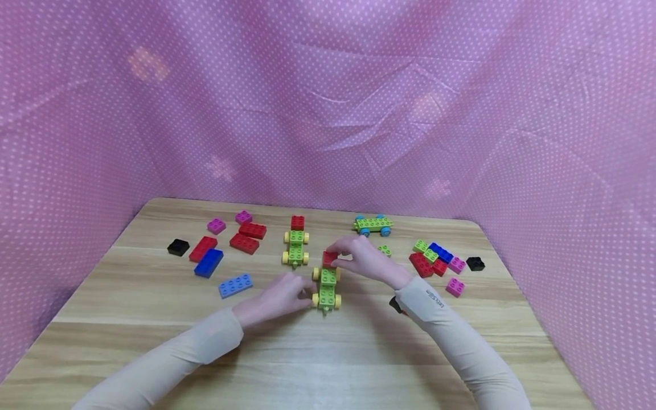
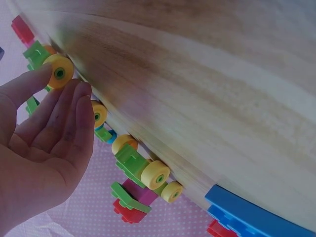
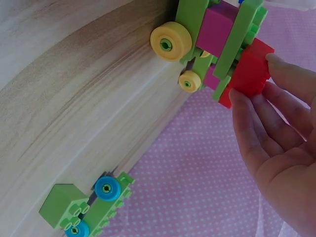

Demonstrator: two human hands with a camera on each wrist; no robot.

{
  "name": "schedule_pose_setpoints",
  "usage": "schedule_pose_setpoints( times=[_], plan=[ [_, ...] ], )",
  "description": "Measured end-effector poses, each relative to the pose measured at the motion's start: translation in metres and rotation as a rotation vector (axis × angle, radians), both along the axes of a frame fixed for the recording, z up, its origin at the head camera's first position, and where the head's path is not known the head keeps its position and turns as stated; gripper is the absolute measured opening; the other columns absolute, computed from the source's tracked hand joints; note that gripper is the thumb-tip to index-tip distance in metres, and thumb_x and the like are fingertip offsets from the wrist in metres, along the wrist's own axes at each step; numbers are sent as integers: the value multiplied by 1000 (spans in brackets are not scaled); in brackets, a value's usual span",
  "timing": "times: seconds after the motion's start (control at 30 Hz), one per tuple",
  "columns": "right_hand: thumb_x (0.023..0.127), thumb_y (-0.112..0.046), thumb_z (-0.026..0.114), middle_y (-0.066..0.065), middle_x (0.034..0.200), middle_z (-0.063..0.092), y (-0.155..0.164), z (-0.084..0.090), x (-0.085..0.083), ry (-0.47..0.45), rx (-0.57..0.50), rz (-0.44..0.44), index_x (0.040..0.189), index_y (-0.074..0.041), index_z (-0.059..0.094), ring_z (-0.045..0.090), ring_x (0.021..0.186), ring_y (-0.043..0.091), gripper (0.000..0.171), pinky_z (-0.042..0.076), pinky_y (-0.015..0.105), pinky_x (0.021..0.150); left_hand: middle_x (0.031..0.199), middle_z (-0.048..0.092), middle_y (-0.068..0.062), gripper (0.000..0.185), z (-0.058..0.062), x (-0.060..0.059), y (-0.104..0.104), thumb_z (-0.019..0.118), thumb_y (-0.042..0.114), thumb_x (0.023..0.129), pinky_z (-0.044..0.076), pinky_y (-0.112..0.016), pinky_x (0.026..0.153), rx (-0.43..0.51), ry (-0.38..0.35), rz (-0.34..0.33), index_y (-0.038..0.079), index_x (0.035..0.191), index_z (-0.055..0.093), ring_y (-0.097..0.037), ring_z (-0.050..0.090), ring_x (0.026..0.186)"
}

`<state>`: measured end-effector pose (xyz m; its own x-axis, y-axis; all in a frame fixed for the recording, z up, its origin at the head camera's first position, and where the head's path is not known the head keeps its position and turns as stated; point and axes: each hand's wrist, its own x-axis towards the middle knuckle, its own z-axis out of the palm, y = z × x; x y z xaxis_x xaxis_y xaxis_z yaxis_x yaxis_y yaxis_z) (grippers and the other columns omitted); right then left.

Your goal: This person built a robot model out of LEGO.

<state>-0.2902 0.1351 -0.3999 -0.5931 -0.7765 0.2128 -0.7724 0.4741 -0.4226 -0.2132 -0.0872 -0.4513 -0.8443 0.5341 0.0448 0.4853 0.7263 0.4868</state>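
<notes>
A green toy car base [image 1: 327, 296] with yellow wheels stands in the middle of the table, a raised green plate on its far half. My right hand [image 1: 366, 259] pinches a red brick [image 3: 253, 66] at the top of this stack, between thumb and fingers. Under the green plate [image 3: 240, 37] a magenta brick [image 3: 216, 29] shows in the right wrist view. My left hand [image 1: 277, 297] holds the car from its left side, thumb and fingertips around a yellow wheel [image 2: 60, 72]. Behind it stands a similar green car [image 1: 295, 254] topped with a red brick [image 1: 298, 222].
Red, blue, magenta and black bricks, among them a light blue brick [image 1: 236, 286], lie scattered on the left. On the right is a cluster with a dark blue brick [image 1: 441, 253] and a black brick [image 1: 475, 263]. A green car base with blue wheels [image 1: 373, 224] stands at the back.
</notes>
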Motion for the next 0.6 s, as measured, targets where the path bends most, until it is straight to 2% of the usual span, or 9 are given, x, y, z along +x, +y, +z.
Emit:
schedule_pose_setpoints(
  times=[0.27,0.6],
  plan=[
    [90,-15,73,5,106,76,-1,2,2,12,5,-13,113,-5,72,72,97,14,25,61,30,84,102,77,-3,22,2,1,1,76,14,86,59,-25,78,0,-7,1,11,107,75,-12,70,88],
    [92,-12,70,9,109,76,-5,5,0,34,63,5,114,-4,72,73,100,18,23,61,27,85,101,76,-1,21,2,0,1,75,16,87,58,-25,78,-13,-30,9,12,107,75,-8,67,85]
  ],
)
